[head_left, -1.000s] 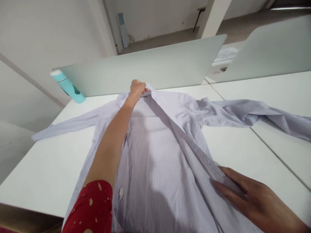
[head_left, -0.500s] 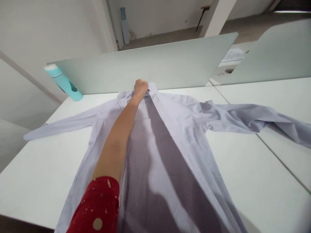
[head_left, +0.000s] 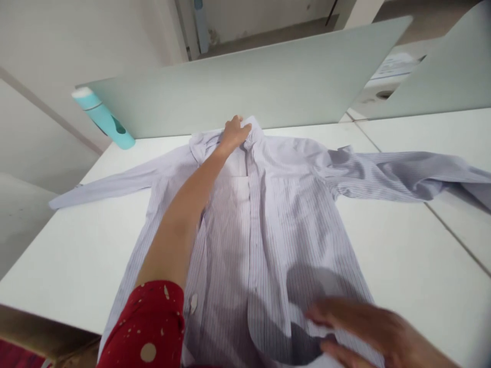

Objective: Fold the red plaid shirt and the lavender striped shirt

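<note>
A pale lilac striped shirt (head_left: 307,204) lies unbuttoned on the white table (head_left: 69,250), its collar at the far side and its sleeves spread out left and right. My left hand (head_left: 235,132), reaching in from the lower left under a red spotted sleeve, has its fingers closed on the shirt's collar. Over the lower right front of the shirt is my right hand (head_left: 368,329), blurred, with thumb and fingers apart and nothing visible between them. It casts a shadow on the cloth. The shirt's hem runs out of view at the bottom.
A frosted partition (head_left: 268,82) stands along the table's far edge. At its left end a turquoise bottle-shaped object (head_left: 105,117) appears tilted. Papers (head_left: 395,66) lie behind the gap between two partition panels. A seam crosses the table at right.
The shirt's right-hand front panel has come down flatter and further in, covering more of the inside. My right hand has entered at lower right. My left hand stays at the collar.
</note>
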The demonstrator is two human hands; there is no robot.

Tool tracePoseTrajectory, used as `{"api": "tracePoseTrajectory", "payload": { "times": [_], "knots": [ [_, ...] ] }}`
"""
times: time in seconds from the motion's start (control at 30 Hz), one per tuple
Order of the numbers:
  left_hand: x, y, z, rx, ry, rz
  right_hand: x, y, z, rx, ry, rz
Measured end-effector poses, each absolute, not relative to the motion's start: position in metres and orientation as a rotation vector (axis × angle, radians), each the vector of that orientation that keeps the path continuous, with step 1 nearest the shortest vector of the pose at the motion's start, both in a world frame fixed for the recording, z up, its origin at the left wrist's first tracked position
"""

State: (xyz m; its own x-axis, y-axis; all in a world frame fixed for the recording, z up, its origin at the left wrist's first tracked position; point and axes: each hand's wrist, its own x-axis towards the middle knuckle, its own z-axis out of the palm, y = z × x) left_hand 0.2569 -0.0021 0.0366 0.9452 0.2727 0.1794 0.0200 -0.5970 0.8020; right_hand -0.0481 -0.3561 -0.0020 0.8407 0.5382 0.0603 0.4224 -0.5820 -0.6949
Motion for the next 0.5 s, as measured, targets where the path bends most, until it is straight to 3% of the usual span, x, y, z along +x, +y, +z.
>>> {"api": "tracePoseTrajectory", "payload": {
  "times": [0.2, 0.5],
  "knots": [
    [0.143, 0.005, 0.047, 2.598, -0.134, 0.456, 0.011, -0.341, 0.039, -2.183, -0.603, 0.127],
    [-0.025, -0.016, 0.004, 2.784, -0.704, 0.011, 0.141, -0.269, 0.026, -2.356, -0.909, -0.075]
  ]
}}
